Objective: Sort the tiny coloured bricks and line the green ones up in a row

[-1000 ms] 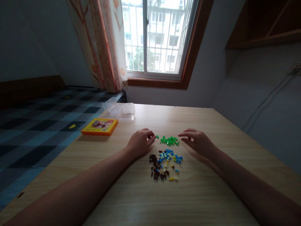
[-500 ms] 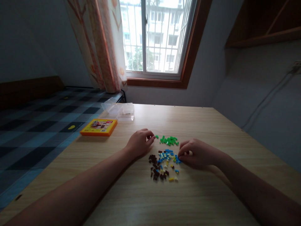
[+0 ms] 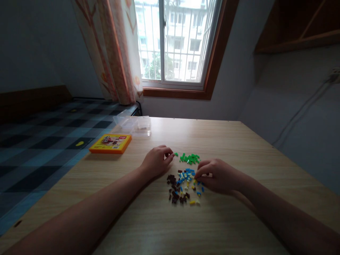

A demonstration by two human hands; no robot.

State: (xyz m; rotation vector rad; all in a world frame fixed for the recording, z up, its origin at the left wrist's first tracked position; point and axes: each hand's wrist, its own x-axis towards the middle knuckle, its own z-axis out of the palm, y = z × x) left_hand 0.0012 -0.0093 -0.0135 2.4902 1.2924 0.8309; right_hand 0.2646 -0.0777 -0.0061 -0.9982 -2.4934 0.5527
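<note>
My left hand (image 3: 158, 160) rests on the table left of the small toy bricks, its fingers curled and thumb and forefinger pinched. A small green brick (image 3: 176, 154) lies right at those fingertips; whether they grip anything does not show. Just to the right is a heap of green bricks (image 3: 189, 158). My right hand (image 3: 215, 173) reaches in from the right, fingers closed at the edge of a mixed spread of blue bricks (image 3: 189, 171), pale yellow and yellow ones. Anything between its fingertips is hidden. Dark brown bricks (image 3: 174, 195) lie at the near left of the spread.
A yellow-orange box (image 3: 111, 144) with a printed lid lies at the table's left edge. Behind it stands a clear plastic case (image 3: 143, 126) with its lid up. The wooden table (image 3: 225, 138) borders a checked bed (image 3: 61, 141) on the left.
My right hand has moved a little left, further over the mixed bricks, and several blue bricks at its fingertips are now covered or shifted. My left hand has stayed put.
</note>
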